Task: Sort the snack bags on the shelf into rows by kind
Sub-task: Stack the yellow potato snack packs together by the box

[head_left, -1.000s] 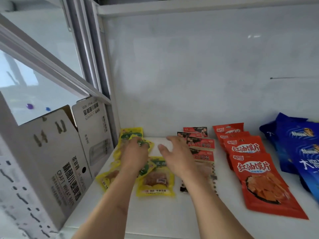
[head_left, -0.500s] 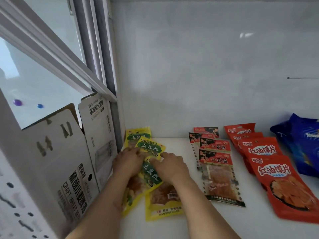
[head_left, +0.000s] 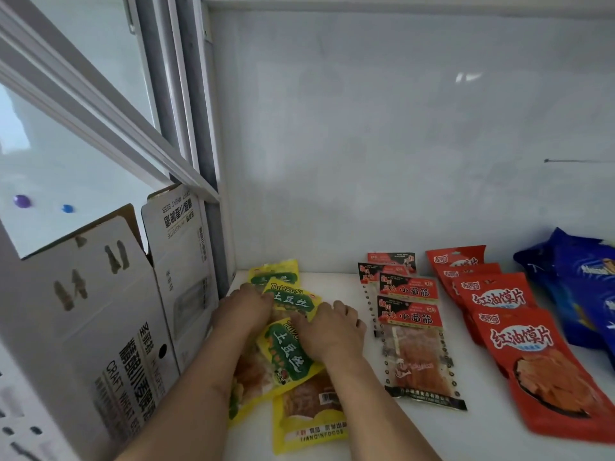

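White shelf [head_left: 332, 437], snack bags lying flat in rows by kind. Landmark: yellow bags [head_left: 289, 357], far left of shelf, overlapping in a loose front-to-back pile, some askew, one at the front showing its back side with barcode. Left hand [head_left: 243, 311] resting on the left edge of yellow bags, fingers curled onto the second-from-back bag; true pinch or just pressing, cannot tell. Right hand [head_left: 327, 331] lying palm-down on the right side of yellow bags, fingers spread and fairly straight, pressing, not gripping. Right of yellow bags, apart: row of black-red bags [head_left: 412, 344], overlapped like shingles toward the back wall. Further right: red bags [head_left: 519, 341], same shingled row, just beside the black-red row. Farthest right from yellow bags: blue bags [head_left: 579, 281], partly cut off by frame edge. Left of yellow bags, off the shelf: open carton [head_left: 109, 327] with printed flaps.
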`<state>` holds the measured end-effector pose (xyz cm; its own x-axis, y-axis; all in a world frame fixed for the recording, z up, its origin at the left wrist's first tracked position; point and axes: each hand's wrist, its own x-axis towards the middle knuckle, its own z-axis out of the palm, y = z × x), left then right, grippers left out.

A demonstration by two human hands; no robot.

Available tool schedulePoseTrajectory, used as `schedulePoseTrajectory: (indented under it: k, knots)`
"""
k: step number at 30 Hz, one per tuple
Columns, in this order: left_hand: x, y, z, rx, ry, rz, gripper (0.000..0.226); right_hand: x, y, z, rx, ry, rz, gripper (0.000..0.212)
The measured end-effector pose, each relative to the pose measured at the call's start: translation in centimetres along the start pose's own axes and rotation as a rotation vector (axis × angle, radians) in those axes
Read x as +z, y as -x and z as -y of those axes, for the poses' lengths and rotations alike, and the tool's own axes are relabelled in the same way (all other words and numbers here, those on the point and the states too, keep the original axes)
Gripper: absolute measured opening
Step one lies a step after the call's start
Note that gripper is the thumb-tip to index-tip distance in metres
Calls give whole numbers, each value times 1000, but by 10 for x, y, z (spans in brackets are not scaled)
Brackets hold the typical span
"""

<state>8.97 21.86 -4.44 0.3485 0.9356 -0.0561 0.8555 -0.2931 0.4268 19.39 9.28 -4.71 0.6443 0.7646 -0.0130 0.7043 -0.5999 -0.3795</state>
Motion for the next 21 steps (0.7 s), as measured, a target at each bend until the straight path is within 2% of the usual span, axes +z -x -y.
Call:
schedulePoseTrajectory:
  k: [2,7,10,15,21]
  knots:
    - [-4,-3,-8,46,-74,72,65,2,-4,-2,-15,-33,-8,68]
    - [-7,-7,-20,107,-142,-2,54,-1,-11,-4,-20,-99,1,60]
    - [-5,-7,-19,108,-167,39,52,-6,-17,-5,-31,-146,49,54]
    - [-3,-3,-12,-83,13,-24,58,-9,-27,-8,-1,-103,25,61]
    - [1,-2,-5,-89,136,25,53,-3,-44,7,26,-66,52,68]
